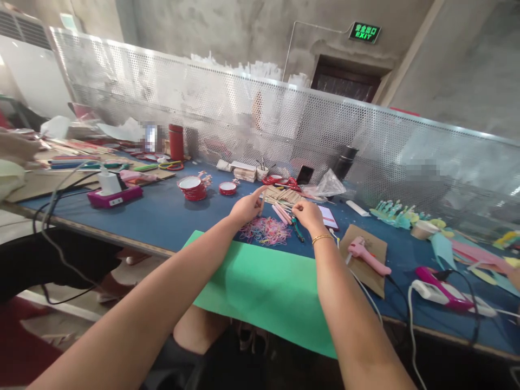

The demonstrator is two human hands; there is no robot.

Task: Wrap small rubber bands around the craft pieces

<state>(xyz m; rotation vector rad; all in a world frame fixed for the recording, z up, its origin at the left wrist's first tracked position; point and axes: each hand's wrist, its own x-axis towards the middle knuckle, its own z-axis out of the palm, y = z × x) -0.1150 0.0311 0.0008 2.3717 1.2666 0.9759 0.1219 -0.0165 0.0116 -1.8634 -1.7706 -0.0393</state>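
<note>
Green sheet (260,281) overhung worktop (162,215) edge; rubber-band pile (267,232) lay just beyond. Left hand (247,208), fingers pinched on pale stick (262,206), was above pile. Right hand (309,215) had fingertips bunched near pens; grip contents unclear. Wooden sticks (281,195) lay behind.

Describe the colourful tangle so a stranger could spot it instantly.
On the blue table, find the green sheet at the near edge. Just beyond it, near the left hand, lies the tangle: thin, heaped multicoloured strands, unlike the straight sticks nearby.
</note>
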